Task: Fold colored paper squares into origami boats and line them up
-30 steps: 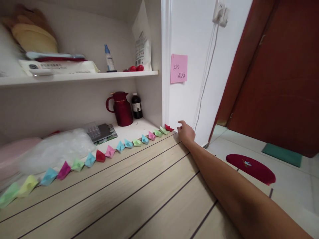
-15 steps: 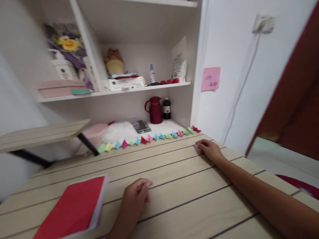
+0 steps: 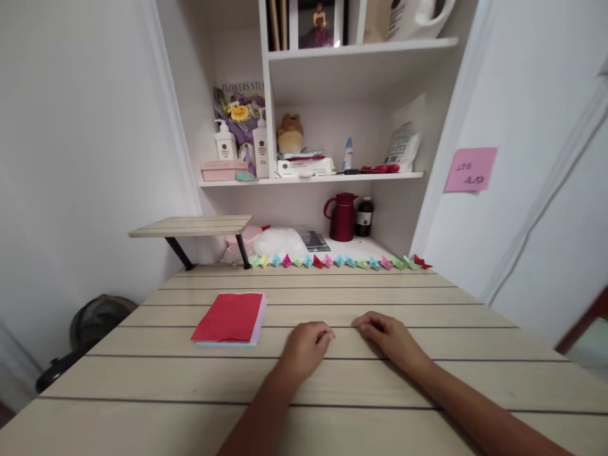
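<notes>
My left hand [image 3: 308, 347] rests on the slatted table [image 3: 361, 386] in a loose fist, with nothing seen in it. To its right, my right hand [image 3: 392, 339] lies with curled fingers, also showing nothing held; a gap separates the two. Left of my left hand sits a stack of coloured paper squares, its red top sheet [image 3: 230, 316] uppermost. Along the table's back edge runs a row of small folded paper pieces [image 3: 327, 261] in green, yellow, blue, pink and red. A red one [image 3: 422, 262] stands at the right end.
A raised wooden shelf [image 3: 190, 225] on black legs stands at the back left. Behind the row are a dark red jug [image 3: 342, 217], a dark bottle [image 3: 365, 216] and a white fluffy bundle [image 3: 280, 243]. White shelving [image 3: 311, 180] rises above; a pink note [image 3: 470, 170] hangs right.
The view has swung left and levelled. My right hand has come back from near the row's right end toward my left hand. The paper row and the stack look the same.
</notes>
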The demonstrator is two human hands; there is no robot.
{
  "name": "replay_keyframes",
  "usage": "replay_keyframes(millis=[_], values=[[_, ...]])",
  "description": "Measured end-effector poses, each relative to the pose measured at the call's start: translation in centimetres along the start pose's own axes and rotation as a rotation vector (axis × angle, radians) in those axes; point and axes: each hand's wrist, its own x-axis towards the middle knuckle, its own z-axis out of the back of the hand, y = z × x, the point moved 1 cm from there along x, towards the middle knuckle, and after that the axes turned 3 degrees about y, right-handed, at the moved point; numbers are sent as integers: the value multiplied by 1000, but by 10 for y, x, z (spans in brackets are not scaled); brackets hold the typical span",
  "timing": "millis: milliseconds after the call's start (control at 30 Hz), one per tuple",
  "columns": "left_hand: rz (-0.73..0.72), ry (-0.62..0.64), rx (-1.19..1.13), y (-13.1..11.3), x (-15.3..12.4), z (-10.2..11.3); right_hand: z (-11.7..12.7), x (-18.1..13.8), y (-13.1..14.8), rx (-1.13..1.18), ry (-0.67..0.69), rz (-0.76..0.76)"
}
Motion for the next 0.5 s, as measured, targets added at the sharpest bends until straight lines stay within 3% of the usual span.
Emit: replay_keyframes(millis=[100,333,433,500], values=[[-2,1,10,0,1,2,-5,-4,14,-30,75,73],[-5,20,7,-8,3,5,-2,-3,25,-225,35,124],[-28,48,9,-12,6,6,9,14,16,-433,22,48],[45,41,-2,-9,11,5,28,31,2,-499,-62,-57]])
